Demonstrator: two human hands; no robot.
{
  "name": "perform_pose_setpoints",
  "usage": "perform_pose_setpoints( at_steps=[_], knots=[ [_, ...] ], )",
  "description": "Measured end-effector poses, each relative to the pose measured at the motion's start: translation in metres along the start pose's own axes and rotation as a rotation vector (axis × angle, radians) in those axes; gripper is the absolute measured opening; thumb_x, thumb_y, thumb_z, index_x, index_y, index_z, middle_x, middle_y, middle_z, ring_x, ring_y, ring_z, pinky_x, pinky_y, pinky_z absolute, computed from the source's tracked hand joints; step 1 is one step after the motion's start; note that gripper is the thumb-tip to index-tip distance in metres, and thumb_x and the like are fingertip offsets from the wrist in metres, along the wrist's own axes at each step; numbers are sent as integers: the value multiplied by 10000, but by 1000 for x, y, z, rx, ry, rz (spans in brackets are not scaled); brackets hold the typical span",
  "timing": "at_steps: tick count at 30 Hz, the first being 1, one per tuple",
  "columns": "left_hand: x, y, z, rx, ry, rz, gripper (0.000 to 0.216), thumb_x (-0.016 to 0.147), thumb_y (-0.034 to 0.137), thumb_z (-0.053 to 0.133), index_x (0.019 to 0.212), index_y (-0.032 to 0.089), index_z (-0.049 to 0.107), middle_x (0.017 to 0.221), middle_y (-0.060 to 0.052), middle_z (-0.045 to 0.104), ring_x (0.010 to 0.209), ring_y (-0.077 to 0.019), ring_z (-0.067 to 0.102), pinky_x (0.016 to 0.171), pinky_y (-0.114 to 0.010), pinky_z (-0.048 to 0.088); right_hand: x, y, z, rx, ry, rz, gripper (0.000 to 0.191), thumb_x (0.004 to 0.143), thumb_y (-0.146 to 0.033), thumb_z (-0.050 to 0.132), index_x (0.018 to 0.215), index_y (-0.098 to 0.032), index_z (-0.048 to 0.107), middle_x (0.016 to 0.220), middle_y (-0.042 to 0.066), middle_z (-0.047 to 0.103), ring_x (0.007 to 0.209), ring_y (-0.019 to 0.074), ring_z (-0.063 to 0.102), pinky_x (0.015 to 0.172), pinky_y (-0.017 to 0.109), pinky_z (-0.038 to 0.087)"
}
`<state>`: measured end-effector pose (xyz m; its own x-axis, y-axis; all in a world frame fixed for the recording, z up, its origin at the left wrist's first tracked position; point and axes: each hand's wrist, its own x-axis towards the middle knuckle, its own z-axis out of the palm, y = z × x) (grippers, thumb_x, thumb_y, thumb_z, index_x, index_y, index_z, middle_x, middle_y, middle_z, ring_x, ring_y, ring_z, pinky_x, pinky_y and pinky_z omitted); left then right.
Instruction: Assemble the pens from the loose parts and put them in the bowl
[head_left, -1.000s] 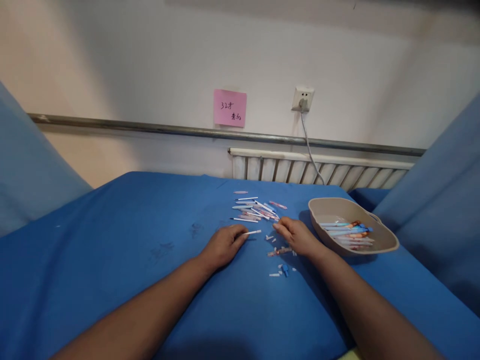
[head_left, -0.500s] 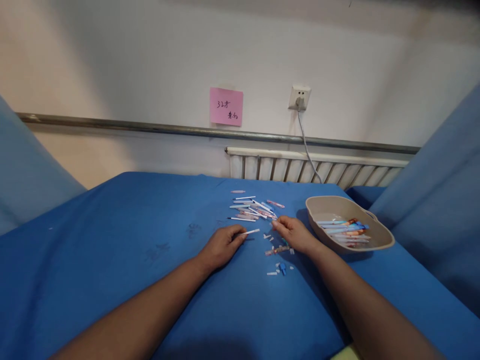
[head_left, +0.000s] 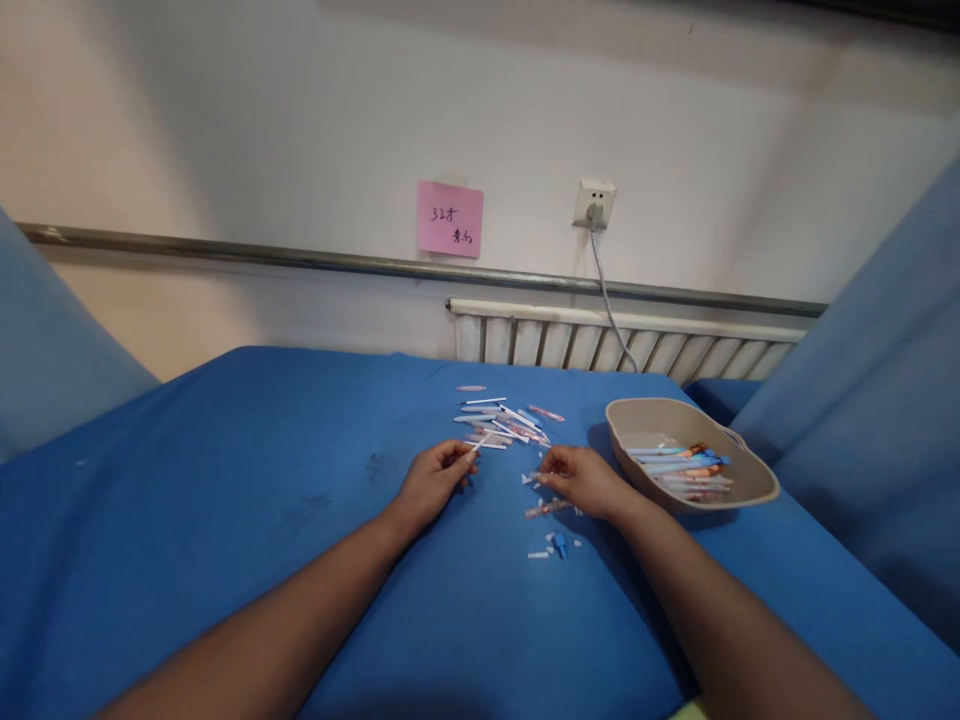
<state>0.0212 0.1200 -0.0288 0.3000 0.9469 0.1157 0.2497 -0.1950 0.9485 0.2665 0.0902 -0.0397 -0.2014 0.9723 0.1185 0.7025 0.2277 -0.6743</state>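
My left hand (head_left: 433, 481) rests on the blue cloth with its fingers pinched on a thin white refill (head_left: 475, 447), whose tip points up and away. My right hand (head_left: 581, 478) lies just to the right, fingers curled on a small pale piece at its fingertips that I cannot make out. A patterned pen barrel (head_left: 547, 509) lies on the cloth right under that hand. A heap of loose pen parts (head_left: 501, 418) sits just beyond both hands. Small white and blue bits (head_left: 555, 545) lie nearer to me.
A beige oval tray (head_left: 752, 489) with several assembled pens (head_left: 682, 464) stands to the right of my right hand. The blue-covered table (head_left: 225, 480) ends at a wall with a radiator (head_left: 615, 343), a pink note (head_left: 449, 218) and a socket (head_left: 594, 203).
My left hand has lifted the white refill from lying flat to pointing up. My right hand has drawn slightly toward me and left. The view has shifted a little.
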Motion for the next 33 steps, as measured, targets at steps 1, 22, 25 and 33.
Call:
perform_pose_setpoints(
  at_steps=[1, 22, 25, 33],
  knots=[
    [0, 0, 0, -16, 10, -8, 314, 748, 457, 577, 808, 150, 586, 664, 6, 590, 506, -103, 498, 491, -210, 392, 0, 0, 0, -3, -1, -2, 117, 771, -297, 622, 801, -189, 655, 753, 7, 673, 694, 140, 585, 635, 229, 417],
    [-18, 15, 5, 281, -194, 228, 238, 869, 335, 493, 832, 169, 658, 745, -1, 643, 733, -160, 573, 677, -240, 424, -8, -39, 16, 406, 66, -37, 234, 777, -345, 610, 959, -198, 611, 770, -1, 630, 662, 135, 586, 544, 234, 489],
    [-22, 20, 7, 389, -242, 298, 265, 905, 327, 439, 855, 173, 650, 804, -13, 658, 783, -168, 588, 701, -242, 424, -9, -45, 18, 438, 39, -28, 150, 793, -344, 578, 843, -211, 626, 700, -18, 597, 599, 126, 552, 463, 210, 467],
    [-17, 16, 2, 389, -198, 230, 240, 891, 306, 442, 840, 167, 631, 748, -4, 634, 721, -164, 581, 671, -242, 428, -3, -32, 5, 426, 151, -37, 227, 831, -384, 526, 728, -188, 572, 629, -14, 620, 548, 112, 549, 555, 228, 458]
  ],
)
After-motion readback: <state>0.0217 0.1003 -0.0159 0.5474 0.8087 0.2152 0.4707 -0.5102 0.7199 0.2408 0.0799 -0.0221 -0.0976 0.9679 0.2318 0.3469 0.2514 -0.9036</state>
